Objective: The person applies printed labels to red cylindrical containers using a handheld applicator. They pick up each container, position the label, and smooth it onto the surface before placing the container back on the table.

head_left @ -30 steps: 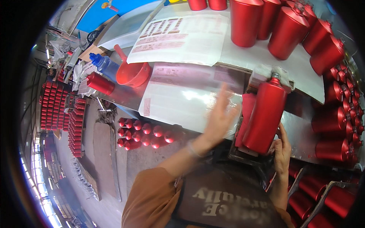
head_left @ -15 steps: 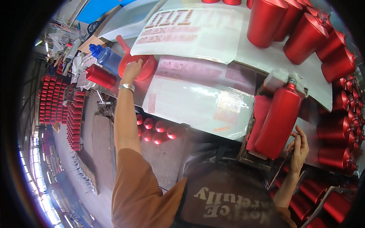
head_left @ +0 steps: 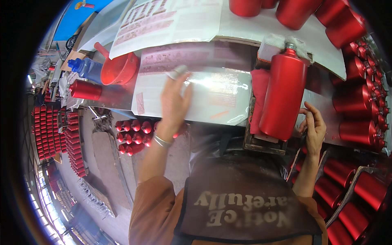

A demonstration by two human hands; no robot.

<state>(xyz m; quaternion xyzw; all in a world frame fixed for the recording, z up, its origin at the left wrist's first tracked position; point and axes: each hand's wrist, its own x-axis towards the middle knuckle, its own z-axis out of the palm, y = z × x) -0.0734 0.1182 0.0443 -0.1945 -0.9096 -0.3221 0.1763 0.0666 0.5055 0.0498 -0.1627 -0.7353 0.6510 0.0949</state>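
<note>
White, soft-looking wadding (head_left: 178,72) sits pinched between the fingertips of the left grip (head_left: 173,100), which blurs over a glossy pale sheet (head_left: 228,107); the wad looks light and easily squashed, so a light pinch near one edge should leave the rest of its face free. Opposite it, the right grip (head_left: 314,130) is half curled, its fingers loosely parted just beside the lower right side of a red flask (head_left: 283,98); whether any fingertip touches it, I cannot tell. That flask lies in a wooden frame (head_left: 264,148), its metal neck toward a white padded block (head_left: 272,48) and a red cloth (head_left: 258,100) along its left side. Its satin shell looks like coated metal, likely stiff, hollow and fairly light for its bulk, and smooth enough to slip from dry fingers. The finish may mark if rubbed by a nail, so the surest hold is probably the narrow neck at one end with a palm under the base edge at the other. Farther left, a red dipper (head_left: 118,71), a blue bottle (head_left: 90,70) and a smaller red bottle (head_left: 85,90) share the worktop (head_left: 121,96), while more red flasks (head_left: 353,100) crowd the far right.
</note>
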